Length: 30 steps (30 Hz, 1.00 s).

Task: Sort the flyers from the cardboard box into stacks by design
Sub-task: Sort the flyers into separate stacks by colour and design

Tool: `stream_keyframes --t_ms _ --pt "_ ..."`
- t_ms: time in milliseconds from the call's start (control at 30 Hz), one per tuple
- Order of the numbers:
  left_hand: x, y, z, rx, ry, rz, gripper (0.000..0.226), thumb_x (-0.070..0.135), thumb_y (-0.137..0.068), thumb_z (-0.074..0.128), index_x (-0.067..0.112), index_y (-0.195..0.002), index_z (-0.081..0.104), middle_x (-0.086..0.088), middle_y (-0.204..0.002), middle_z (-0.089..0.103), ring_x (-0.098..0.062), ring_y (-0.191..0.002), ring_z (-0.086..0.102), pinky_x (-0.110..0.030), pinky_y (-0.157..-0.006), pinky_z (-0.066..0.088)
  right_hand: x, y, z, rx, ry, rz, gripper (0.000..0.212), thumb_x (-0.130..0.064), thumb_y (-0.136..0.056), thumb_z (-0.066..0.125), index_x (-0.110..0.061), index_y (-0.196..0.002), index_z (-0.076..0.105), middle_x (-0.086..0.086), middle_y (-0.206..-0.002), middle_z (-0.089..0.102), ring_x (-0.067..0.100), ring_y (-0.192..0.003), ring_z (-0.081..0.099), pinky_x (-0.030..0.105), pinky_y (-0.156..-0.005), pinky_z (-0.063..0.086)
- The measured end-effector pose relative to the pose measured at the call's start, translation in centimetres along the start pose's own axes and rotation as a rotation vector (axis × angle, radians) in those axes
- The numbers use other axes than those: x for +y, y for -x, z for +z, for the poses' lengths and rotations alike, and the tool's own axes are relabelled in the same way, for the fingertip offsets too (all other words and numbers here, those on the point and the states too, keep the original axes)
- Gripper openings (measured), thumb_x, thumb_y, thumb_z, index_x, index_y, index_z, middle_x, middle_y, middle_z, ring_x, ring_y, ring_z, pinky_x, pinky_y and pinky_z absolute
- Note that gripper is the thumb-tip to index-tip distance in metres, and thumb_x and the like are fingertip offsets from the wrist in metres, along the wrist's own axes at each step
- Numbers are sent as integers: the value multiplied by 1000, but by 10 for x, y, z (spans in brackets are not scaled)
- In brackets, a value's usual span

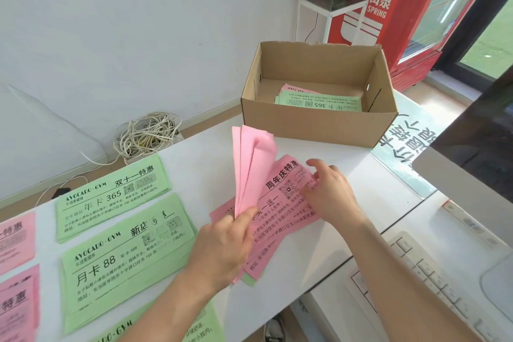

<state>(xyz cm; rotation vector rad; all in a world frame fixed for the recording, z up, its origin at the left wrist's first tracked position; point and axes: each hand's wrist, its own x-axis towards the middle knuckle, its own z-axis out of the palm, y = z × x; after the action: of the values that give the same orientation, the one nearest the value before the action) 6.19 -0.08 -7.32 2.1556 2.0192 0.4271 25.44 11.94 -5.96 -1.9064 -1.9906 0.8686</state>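
Left hand [222,247] pinches fan of pink flyers [252,166], raised upright over table [205,164] centre. Right hand [330,194] lies on loose pink pile [286,211], fingers bent; cannot tell whether grasping. Cardboard box [319,122] at far edge holds green flyers [322,103]. Green stacks [111,194] toward left edge.

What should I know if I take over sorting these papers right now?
Left hand grips a fan of pink flyers, lifted up.
Right hand touches the pink pile on the table; a pinch is unclear.
Done: green stacks and pink stacks lie at the left.
To do: the fan, the pile, and unsorted flyers in the cardboard box.
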Motion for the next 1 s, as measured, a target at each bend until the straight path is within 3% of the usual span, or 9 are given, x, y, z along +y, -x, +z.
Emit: stream_keyframes --t_ms 133,300,400,500,600,700,767,900,1000 --pt "12 -4 -6 -132 -131 -33 76 67 -86 44 28 -147 22 0 -102 63 -25 -87 62 -34 -77 48 0 -2 -4 52 -202 35 56 -12 -85 59 -30 -136 43 3 -114 49 16 -93 48 20 -63 43" --pt "4 -1 -3 -74 -139 30 41 31 -90 50 22 -130 48 3 -57 58 -25 -40 51 -34 -41 47 0 -2 -9 50 -330 69 45 -14 -85 60 -30 -126 52 -3 -101 62 15 -91 59 23 -61 42" --pt "1 -7 -7 -41 22 31 66 4 -83 57 26 -140 34 6 -50 52 -20 -36 39 -28 -39 37 4 1 -6 100 -99 0 36 -16 -86 54 -29 -119 58 -2 -99 61 18 -92 57 27 -70 42" --pt "2 -11 -15 53 176 -40 74 13 -89 57 34 -148 15 7 -60 64 -20 -43 53 -28 -45 42 7 7 -4 140 71 -24 37 -24 -90 53 -30 -126 52 0 -109 52 20 -95 55 30 -77 44" --pt "1 -12 -20 81 194 -118 85 19 -88 62 44 -147 6 8 -49 48 -20 -48 54 -33 -53 45 5 14 -9 103 -54 28 45 -39 -94 53 -24 -135 44 2 -108 55 19 -89 54 31 -80 44" --pt "3 -11 -21 16 187 -103 82 28 -86 63 49 -145 10 1 -86 69 -24 -80 64 -31 -73 46 1 21 -20 -109 -658 230 46 -53 -95 43 -15 -114 60 5 -85 68 19 -67 64 29 -63 47" --pt "3 -10 -20 -83 189 -143 72 46 -85 63 48 -143 22 3 -117 64 -22 -99 61 -27 -85 43 3 26 -23 -231 -783 322 47 -57 -94 41 -16 -103 63 10 -82 70 21 -63 66 31 -60 52" --pt "3 -9 -23 -167 207 -158 65 55 -84 60 45 -141 31 5 -78 55 -17 -73 56 -22 -75 40 9 27 -16 -192 -622 207 14 -12 -92 57 -14 -103 65 5 -85 68 9 -53 64 28 -59 56" --pt "6 -8 -25 -83 226 -182 64 33 -92 55 42 -145 21 1 -64 54 -21 -60 57 -31 -65 45 10 25 -12 -95 -416 137 24 -2 -84 55 -22 -87 67 0 -97 69 15 -73 67 31 -66 57"
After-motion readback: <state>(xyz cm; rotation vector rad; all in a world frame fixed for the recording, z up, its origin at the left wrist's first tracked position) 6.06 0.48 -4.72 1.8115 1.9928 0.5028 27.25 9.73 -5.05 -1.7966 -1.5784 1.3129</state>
